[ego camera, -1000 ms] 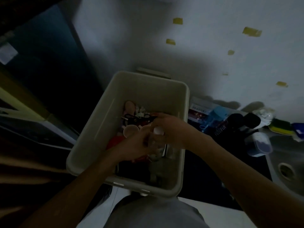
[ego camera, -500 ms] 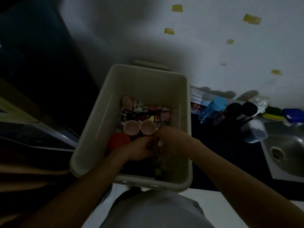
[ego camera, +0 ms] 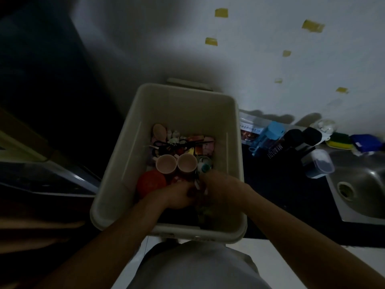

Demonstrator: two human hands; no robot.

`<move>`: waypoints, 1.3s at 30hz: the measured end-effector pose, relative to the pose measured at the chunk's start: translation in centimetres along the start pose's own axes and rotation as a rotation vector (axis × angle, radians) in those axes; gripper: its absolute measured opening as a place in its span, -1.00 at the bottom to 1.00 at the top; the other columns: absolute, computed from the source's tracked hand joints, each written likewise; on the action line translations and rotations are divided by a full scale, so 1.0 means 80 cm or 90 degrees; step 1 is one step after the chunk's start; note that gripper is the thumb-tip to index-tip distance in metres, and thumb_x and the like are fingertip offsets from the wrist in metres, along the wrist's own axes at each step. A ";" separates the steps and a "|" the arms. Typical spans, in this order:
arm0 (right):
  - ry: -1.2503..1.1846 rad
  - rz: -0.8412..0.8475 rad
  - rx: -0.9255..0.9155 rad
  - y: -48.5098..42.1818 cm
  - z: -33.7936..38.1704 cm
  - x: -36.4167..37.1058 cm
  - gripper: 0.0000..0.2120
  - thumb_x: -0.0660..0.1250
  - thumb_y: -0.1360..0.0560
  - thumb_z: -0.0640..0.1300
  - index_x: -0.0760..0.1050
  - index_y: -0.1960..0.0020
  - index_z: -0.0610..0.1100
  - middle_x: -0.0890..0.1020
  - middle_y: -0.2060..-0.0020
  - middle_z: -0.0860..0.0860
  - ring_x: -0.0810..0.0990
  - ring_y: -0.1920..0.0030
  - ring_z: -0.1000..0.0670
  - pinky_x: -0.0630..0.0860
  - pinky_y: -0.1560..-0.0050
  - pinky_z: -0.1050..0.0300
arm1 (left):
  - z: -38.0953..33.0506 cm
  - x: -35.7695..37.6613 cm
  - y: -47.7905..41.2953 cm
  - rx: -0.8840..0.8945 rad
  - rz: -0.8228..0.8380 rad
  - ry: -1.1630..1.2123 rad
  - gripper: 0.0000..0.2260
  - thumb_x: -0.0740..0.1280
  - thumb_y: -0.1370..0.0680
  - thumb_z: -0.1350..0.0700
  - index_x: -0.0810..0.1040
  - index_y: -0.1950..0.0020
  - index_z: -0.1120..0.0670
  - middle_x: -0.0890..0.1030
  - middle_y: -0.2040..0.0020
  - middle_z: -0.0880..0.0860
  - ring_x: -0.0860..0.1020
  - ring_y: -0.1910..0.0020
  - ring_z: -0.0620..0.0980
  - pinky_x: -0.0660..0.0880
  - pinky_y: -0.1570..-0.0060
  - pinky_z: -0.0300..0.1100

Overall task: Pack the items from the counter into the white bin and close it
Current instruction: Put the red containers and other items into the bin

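The white bin stands open on the dark counter in front of me. Inside it lie two pink cups, a red round lid, black scissors and several small items. Both hands are down in the near part of the bin. My left hand and my right hand curl from either side round a clear glass item, which is mostly hidden between them in the dim light.
The bin's lid leans behind it against the wall. To its right on the counter are a printed box, a blue bottle, a black bottle, a clear container and a sponge. A steel sink lies far right.
Both hands have lowered the clear item from above the bin's contents down into its near part. The pink cups are now uncovered.
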State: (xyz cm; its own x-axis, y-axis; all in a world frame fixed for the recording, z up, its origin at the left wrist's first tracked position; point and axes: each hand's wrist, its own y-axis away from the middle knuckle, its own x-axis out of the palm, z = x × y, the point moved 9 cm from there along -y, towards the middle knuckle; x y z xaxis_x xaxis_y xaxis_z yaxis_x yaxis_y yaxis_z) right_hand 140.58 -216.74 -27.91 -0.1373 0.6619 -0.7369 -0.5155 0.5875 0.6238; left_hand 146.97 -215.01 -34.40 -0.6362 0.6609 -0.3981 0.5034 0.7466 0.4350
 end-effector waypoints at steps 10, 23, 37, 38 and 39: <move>0.004 0.000 0.055 -0.002 -0.011 0.007 -0.73 0.24 -0.60 -0.19 0.47 -0.29 -0.20 0.56 -0.19 -0.15 0.57 -0.16 -0.12 0.52 -0.22 -0.04 | 0.015 0.013 -0.004 -0.053 0.069 -0.094 -0.72 0.25 -0.60 0.02 0.49 -0.30 -0.02 0.53 -0.26 -0.02 0.48 -0.03 -0.13 0.32 0.14 -0.44; -0.031 -0.043 -0.002 0.011 -0.025 -0.042 -0.61 0.38 -0.52 -0.15 0.46 -0.33 -0.08 0.55 -0.19 -0.05 0.54 -0.19 -0.09 0.42 -0.02 0.15 | 0.000 -0.014 -0.001 -0.040 -0.056 -0.001 -0.93 0.28 -0.60 0.05 0.52 -0.03 -0.12 0.57 -0.02 -0.13 0.56 0.01 -0.18 0.47 0.09 -0.35; -0.136 -0.237 -0.139 0.058 -0.084 -0.125 -0.71 0.39 -0.50 -0.04 0.52 -0.21 0.07 0.53 0.02 0.19 0.54 0.00 0.13 0.49 0.05 0.27 | -0.125 -0.083 0.008 0.059 -0.250 0.041 -0.74 0.24 -0.64 0.14 0.48 -0.33 0.03 0.56 -0.21 -0.09 0.54 -0.18 -0.18 0.48 -0.09 -0.37; -0.141 -0.246 -0.138 0.062 -0.093 -0.129 -0.70 0.39 -0.49 -0.03 0.51 -0.22 0.08 0.54 -0.03 0.17 0.54 -0.03 0.12 0.51 -0.01 0.22 | -0.140 -0.086 0.004 0.076 -0.259 0.040 -0.75 0.24 -0.63 0.13 0.49 -0.31 0.00 0.56 -0.20 -0.12 0.54 -0.19 -0.19 0.48 -0.12 -0.33; -0.145 -0.252 -0.136 0.064 -0.101 -0.131 -0.69 0.39 -0.49 -0.01 0.50 -0.23 0.09 0.54 -0.06 0.16 0.53 -0.05 0.14 0.52 -0.05 0.20 | -0.152 -0.088 0.000 0.090 -0.267 0.041 -0.76 0.24 -0.63 0.10 0.49 -0.30 -0.03 0.57 -0.20 -0.15 0.53 -0.19 -0.21 0.49 -0.16 -0.29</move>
State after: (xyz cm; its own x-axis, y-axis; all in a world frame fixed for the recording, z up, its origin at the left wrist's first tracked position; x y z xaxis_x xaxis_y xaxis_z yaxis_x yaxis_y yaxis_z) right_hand 132.53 -224.40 -19.09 0.2799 0.5066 -0.8155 -0.6559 0.7212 0.2229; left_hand 144.38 -220.59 -21.76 -0.8351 0.2955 -0.4640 0.2655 0.9552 0.1305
